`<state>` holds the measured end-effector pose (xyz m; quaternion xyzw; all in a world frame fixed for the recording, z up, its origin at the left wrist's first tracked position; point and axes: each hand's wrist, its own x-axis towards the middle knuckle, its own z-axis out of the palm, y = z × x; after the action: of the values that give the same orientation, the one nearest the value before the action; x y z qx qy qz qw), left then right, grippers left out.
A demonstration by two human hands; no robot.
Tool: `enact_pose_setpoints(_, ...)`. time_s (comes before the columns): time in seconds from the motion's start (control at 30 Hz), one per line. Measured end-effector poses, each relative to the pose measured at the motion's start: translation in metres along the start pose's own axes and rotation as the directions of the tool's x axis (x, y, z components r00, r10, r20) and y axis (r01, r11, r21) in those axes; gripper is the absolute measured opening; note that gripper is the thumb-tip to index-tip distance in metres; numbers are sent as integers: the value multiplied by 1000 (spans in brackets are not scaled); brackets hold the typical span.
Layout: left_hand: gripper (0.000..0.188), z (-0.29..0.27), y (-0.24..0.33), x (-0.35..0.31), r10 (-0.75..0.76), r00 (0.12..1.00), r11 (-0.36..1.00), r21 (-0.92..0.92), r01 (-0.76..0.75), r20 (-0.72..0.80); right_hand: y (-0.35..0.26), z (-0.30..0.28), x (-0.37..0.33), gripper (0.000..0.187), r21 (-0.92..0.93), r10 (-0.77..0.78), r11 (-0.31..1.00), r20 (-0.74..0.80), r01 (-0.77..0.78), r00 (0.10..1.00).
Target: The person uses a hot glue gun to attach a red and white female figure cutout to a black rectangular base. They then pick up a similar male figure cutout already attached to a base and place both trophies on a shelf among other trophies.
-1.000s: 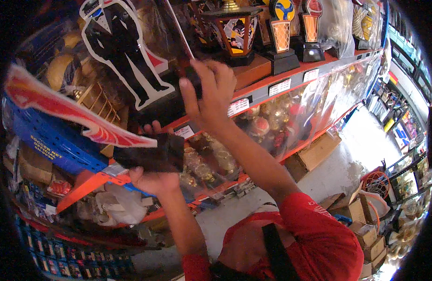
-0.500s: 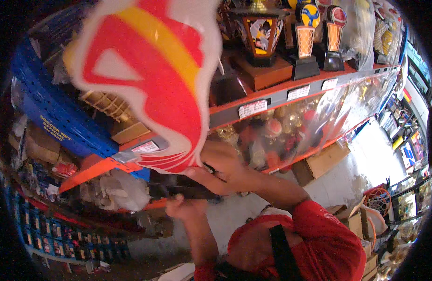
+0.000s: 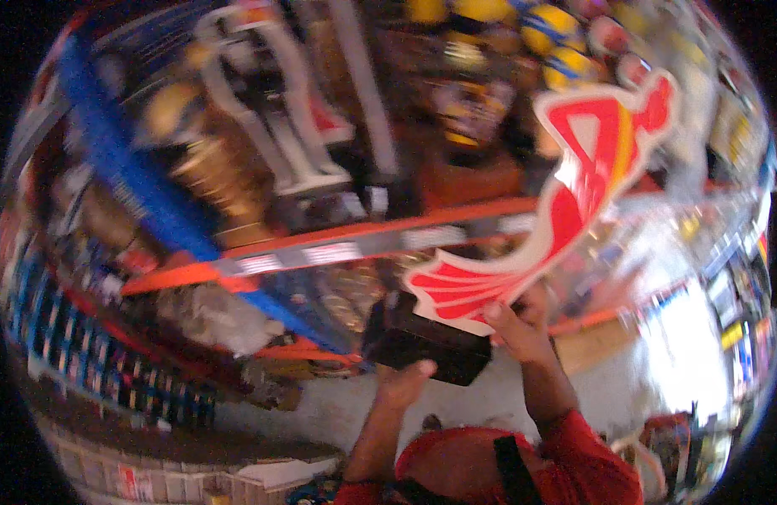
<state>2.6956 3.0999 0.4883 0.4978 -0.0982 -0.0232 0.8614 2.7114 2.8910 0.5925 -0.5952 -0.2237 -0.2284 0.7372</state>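
A mermaid-like flat cutout trophy point(image 3: 565, 215), red with a yellow sash and white border, tilts up to the right in front of the shelf. Its fan-shaped lower end meets a black block base point(image 3: 443, 347). My left hand point(image 3: 403, 385) is closed on the underside of that base, thumb on its near face. With fingers closed, my right hand point(image 3: 523, 328) grips the cutout's lower edge beside the base. Some of the fingers on both hands are hidden behind the trophy.
Behind the trophy runs an orange-edged shelf point(image 3: 397, 238) with white labels. Standing on it are a silver-edged trophy point(image 3: 287, 126) and several ball-topped trophies point(image 3: 550, 38), blurred. A blue post point(image 3: 127, 160) rises at left; a cardboard box point(image 3: 595, 345) sits low at right.
The cutout trophy has moved right and farther from view, and its black base now shows. My left hand, partly hidden before, now visibly holds the base. The view has shifted and blurred.
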Motion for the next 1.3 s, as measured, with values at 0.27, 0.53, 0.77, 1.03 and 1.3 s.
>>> enact_pose_setpoints(0.27,68,160,-103,20,-163,965,987,25,162,205,-68,-174,-33,25,220,138,975,-481,-33,866)
enact_pose_setpoints(0.53,74,329,-182,24,-529,584,721,-37,692,616,-143,-318,-108,26,-97,-4,988,-794,-120,608)
enact_pose_setpoints(0.77,75,441,-252,19,-537,205,565,168,808,819,-178,-384,-182,27,-309,-256,930,-933,-198,252)
enact_pose_setpoints(1.03,83,568,-364,-6,-494,82,653,307,693,866,-206,-514,-271,33,-197,-214,967,-972,-159,-100)
enact_pose_setpoints(1.3,62,762,-462,-41,-562,63,594,349,725,825,-261,-705,-326,31,-58,-64,997,-993,-58,-97)
